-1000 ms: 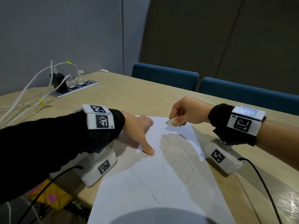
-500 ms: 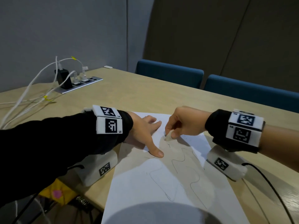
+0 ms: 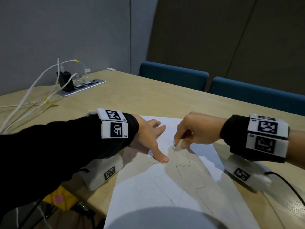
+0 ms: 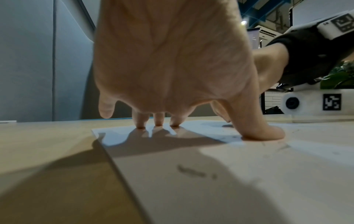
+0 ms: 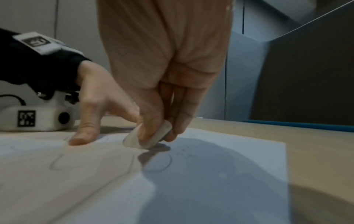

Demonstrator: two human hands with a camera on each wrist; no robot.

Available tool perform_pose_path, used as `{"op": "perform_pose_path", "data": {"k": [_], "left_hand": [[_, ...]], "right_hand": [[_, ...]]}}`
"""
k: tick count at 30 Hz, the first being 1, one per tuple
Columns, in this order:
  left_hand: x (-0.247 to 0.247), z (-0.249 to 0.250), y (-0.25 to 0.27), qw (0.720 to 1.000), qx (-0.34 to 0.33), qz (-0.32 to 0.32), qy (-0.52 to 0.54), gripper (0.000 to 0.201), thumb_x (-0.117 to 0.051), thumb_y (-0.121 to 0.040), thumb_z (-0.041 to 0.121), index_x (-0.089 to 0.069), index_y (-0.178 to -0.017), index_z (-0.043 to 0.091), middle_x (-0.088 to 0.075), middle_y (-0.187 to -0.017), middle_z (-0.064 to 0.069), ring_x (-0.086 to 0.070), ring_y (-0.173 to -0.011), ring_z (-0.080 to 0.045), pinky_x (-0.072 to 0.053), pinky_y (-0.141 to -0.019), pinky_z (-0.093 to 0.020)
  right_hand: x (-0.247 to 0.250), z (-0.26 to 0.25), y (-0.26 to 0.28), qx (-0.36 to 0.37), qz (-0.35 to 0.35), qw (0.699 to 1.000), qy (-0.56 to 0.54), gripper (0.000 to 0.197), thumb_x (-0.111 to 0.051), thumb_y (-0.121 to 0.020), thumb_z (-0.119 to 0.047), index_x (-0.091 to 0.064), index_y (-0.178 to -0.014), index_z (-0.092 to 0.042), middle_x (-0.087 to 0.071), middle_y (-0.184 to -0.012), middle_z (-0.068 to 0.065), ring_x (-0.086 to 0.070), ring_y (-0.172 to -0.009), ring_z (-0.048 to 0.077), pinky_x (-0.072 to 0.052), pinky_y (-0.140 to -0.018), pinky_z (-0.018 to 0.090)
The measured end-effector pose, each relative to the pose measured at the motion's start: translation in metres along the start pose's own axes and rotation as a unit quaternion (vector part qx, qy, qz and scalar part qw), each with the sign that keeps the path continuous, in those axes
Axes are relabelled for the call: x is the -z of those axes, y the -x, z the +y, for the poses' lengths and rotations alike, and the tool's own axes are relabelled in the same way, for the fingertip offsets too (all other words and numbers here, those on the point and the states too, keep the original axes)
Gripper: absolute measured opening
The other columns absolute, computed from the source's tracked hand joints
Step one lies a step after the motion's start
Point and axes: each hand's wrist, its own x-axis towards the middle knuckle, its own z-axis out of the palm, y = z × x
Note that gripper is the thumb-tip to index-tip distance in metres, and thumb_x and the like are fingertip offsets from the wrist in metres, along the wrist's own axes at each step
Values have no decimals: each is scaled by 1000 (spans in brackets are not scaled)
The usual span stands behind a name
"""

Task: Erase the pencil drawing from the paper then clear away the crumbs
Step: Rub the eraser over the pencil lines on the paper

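Rubbing goes best in short strokes directed away from the pinning fingers, so the sheet is pulled taut rather than buckled — that is my judgement of the step in hand. The right hand [image 3: 196, 129] pinches a small pale eraser [image 5: 147, 137] between thumb and fingertips, its lower edge touching the paper [image 3: 173, 192] at the far end of the pencil drawing [image 3: 181, 169]. The left hand [image 3: 148, 138] lies spread with straight fingers and holds nothing; its thumb [image 4: 262, 133] and three fingertips press the sheet flat just beside the eraser.

Most of the wavy outline nearer the person looks untouched, so the erasing seems to be at an early stage. A few dark specks lie on the sheet near the eraser; crumb clearing has not begun. The bracing hand should shift along as the eraser works toward the near edge.

The paper lies on the worktop [image 3: 148, 100] with its long axis running away from the person, slanted slightly leftward at the far end. The eraser is tilted, its long axis leaning up and to the right in the right wrist view.
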Motion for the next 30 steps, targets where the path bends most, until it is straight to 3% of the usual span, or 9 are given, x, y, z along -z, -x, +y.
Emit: {"op": "perform_pose_path", "data": {"k": [5, 10, 13, 18, 23, 27, 30], "left_hand": [[-1, -1, 1, 1000, -9, -2, 9, 110, -54, -71, 75, 16, -147, 40, 23, -154, 18, -7, -144, -11, -20, -104, -27], [0, 2, 2, 1000, -7, -11, -12, 111, -52, -73, 74, 18, -148, 33, 24, -153, 17, 0, -144, -11, -12, -113, -32], [1, 4, 3, 1000, -11, -12, -20, 111, -52, -73, 74, 19, -147, 33, 25, -153, 16, 4, -145, -12, -8, -114, -33], [0, 3, 1, 1000, -9, -21, -9, 111, -52, -72, 75, 16, -148, 33, 22, -154, 18, -3, -145, -10, -13, -112, -32], [1, 3, 0, 1000, -3, -18, 2, 112, -54, -71, 75, 19, -147, 34, 25, -153, 19, 1, -145, -13, -11, -113, -32], [1, 4, 0, 1000, -4, -16, 11, 110, -55, -75, 70, 18, -148, 32, 25, -153, 18, 3, -145, -14, -10, -114, -32], [1, 5, 0, 1000, 0, -11, -11, 111, -53, -74, 73, 19, -147, 33, 24, -153, 18, -3, -145, -13, -12, -113, -33]], "right_hand": [[2, -7, -22, 2, 56, 998, -31, 14, -68, -83, -25, -74, -94, -22, -72, -88, -1, -54, -69, 5, -47, -75, 19], [-2, 0, -5, 5, 17, 1000, -22, 13, -66, -84, -24, -74, -95, -24, -72, -91, -3, -60, -82, 10, -49, -80, 21], [-2, 3, 9, 3, -9, 1000, -6, 16, -67, -84, -17, -74, -97, -24, -73, -93, -6, -62, -83, 6, -49, -79, 16], [2, -2, -10, -1, 53, 998, -19, 14, -68, -82, -27, -74, -94, -22, -72, -90, -1, -59, -77, 11, -49, -79, 21], [-3, 4, 0, 2, 29, 999, -18, 14, -66, -84, -21, -74, -96, -22, -73, -92, -1, -62, -84, 12, -51, -82, 25], [-4, 5, 17, 9, -4, 1000, 1, 17, -64, -86, -14, -73, -97, -23, -73, -94, -5, -60, -81, 6, -47, -76, 15], [3, 1, 1, 9, 57, 998, -2, 15, -64, -87, -18, -73, -98, -20, -72, -93, -3, -57, -76, 8, -48, -79, 20]]}}
